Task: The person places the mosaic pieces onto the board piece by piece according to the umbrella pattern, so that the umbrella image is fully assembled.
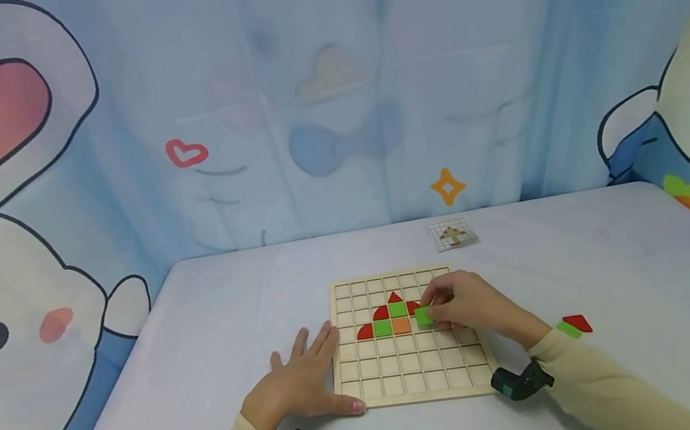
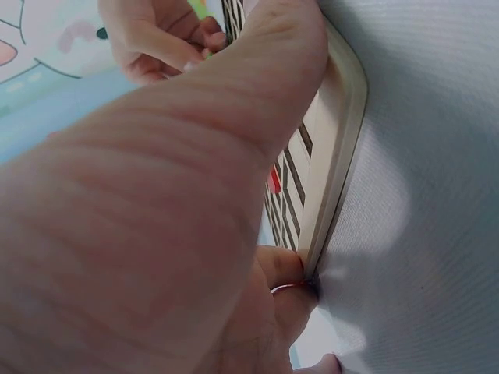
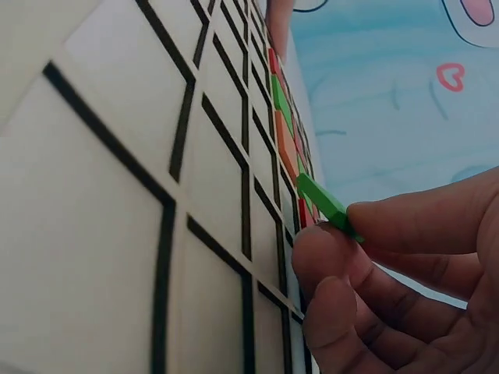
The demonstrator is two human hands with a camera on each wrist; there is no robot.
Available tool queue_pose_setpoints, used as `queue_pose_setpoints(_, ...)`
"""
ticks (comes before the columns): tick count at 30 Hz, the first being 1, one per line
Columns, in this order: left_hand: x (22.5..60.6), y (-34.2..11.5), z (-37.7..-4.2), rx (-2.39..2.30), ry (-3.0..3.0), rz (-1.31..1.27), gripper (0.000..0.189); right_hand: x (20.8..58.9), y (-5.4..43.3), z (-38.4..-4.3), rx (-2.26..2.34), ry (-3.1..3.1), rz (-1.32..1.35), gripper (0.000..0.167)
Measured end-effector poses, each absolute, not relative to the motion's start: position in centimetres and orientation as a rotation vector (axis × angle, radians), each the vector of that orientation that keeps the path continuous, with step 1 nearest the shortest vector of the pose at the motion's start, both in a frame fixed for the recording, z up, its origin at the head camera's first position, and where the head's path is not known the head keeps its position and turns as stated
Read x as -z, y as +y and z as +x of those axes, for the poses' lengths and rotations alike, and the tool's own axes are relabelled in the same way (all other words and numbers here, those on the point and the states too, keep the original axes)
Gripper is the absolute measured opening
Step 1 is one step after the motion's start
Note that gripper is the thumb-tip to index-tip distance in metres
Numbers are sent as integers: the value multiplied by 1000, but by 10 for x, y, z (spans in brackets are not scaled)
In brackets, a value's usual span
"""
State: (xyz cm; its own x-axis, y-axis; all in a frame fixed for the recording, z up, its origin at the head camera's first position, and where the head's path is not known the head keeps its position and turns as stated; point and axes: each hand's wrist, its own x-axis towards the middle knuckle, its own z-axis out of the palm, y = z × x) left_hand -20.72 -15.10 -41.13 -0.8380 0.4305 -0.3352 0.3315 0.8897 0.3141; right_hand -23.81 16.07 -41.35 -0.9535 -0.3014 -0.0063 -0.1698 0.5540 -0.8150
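Observation:
A wooden grid board lies on the table with several coloured pieces set in its squares: a red triangle, red quarter-rounds, green squares and an orange square. Between thumb and fingers my right hand pinches a green square tile, tilted just over the board, right of the orange square. My left hand is spread at the board's left side, its fingers along the edge and its thumb by the front corner.
A small pattern card lies behind the board. Beside the right sleeve are a loose red piece and a green piece, partly hidden by it. A printed blue curtain hangs behind the white table.

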Motion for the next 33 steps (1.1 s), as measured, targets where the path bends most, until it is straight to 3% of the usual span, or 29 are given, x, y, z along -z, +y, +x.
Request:
queue_pose_setpoints(19,410,-150,-206,-353,2657,558,122,424,149,-235,1207,2819,-525,3)
queue_pose_setpoints(33,412,-151,-207,-351,2655,561,123,427,145,-233,1120,2903,-634,11)
